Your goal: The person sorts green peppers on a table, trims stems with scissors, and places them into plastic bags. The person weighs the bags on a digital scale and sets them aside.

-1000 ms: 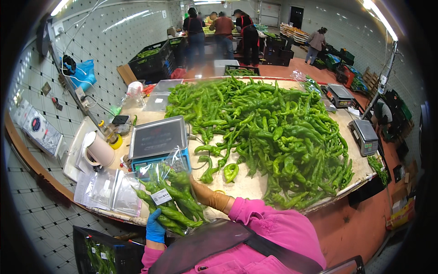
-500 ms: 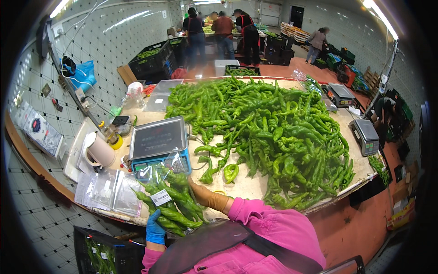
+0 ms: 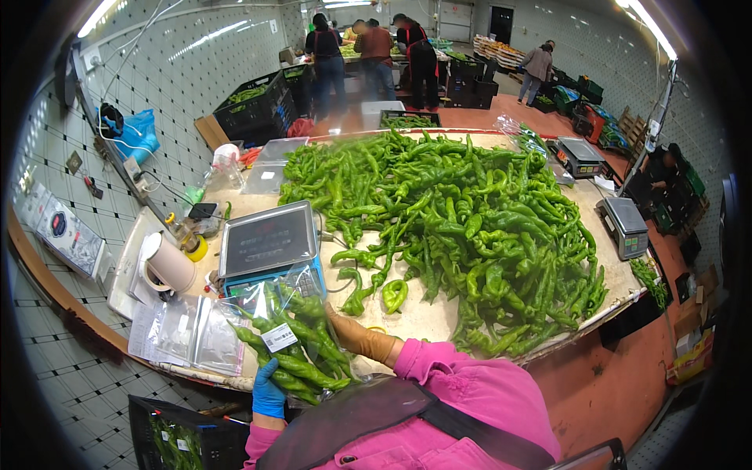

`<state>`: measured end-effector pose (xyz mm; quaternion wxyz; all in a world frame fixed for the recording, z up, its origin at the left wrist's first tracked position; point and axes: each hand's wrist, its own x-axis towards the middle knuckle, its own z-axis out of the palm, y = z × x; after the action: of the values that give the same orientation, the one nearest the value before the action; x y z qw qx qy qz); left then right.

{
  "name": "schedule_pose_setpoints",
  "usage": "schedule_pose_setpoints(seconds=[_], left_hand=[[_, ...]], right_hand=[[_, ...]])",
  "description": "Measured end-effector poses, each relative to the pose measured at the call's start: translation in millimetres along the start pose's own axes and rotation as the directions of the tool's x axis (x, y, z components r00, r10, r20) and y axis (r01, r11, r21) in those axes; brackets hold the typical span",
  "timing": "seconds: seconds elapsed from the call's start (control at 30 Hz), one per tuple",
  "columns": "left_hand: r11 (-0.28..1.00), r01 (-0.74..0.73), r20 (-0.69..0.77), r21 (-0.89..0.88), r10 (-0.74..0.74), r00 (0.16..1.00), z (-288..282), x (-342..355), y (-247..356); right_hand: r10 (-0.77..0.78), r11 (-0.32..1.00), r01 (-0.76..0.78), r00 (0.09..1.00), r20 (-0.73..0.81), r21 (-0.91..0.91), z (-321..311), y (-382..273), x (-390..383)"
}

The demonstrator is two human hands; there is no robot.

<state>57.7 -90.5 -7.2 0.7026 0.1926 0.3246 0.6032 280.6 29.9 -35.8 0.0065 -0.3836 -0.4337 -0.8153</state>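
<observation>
A clear bag of long green peppers (image 3: 305, 352) with a white label is held low in front of me. My left hand (image 3: 269, 392), in a blue glove, grips its lower left side. My right hand (image 3: 352, 337), in a tan glove, holds its upper right, with the fingers partly hidden behind it. Just beyond the bag stands a blue scale (image 3: 269, 241) with a steel tray. A large heap of green peppers (image 3: 486, 227) covers much of the worktable (image 3: 592, 227). Stacked clear bags (image 3: 160, 329) lie left of my hands.
A mug (image 3: 171, 262), tape (image 3: 196, 249) and cables crowd the left side. Two more scales (image 3: 580, 155) (image 3: 623, 227) stand at the right edge. A black crate (image 3: 172, 435) is below left. Several co-workers (image 3: 374, 55) work at the back; another person (image 3: 658, 172) is at the far right.
The view has shifted slightly. The person at the far right has changed posture, and the one at the back right has moved a little leftward. My hands and the bag look nearly unmoved.
</observation>
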Motion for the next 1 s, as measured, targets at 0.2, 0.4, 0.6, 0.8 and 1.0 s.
schedule_pose_setpoints(seconds=[0.2, 0.4, 0.6, 0.8, 1.0], left_hand=[[0.999, -0.015, -0.053, 0.032, 0.016, 0.998, 0, 0, -2], [0.999, -0.017, -0.055, 0.037, 0.019, 0.998, -1, 0, -2], [0.999, -0.015, -0.065, 0.036, 0.018, 0.998, -3, 1, -3], [0.999, -0.017, -0.082, 0.045, 0.021, 0.996, -4, 2, -4], [0.999, -0.007, -0.087, 0.047, 0.011, 0.996, -5, 3, -4]], right_hand=[[0.002, 0.994, 0.0, 1.0, 0.017, -0.105, 0, 1, 3], [-0.028, 0.997, 0.027, 1.0, -0.011, -0.066, -2, -7, -3], [-0.059, 0.998, 0.059, 0.998, -0.013, -0.019, -3, -14, -10], [-0.035, 0.998, 0.035, 0.999, 0.009, -0.059, -6, -23, -14], [-0.192, 0.98, 0.18, 0.969, -0.157, -0.088, -4, -30, -24]])
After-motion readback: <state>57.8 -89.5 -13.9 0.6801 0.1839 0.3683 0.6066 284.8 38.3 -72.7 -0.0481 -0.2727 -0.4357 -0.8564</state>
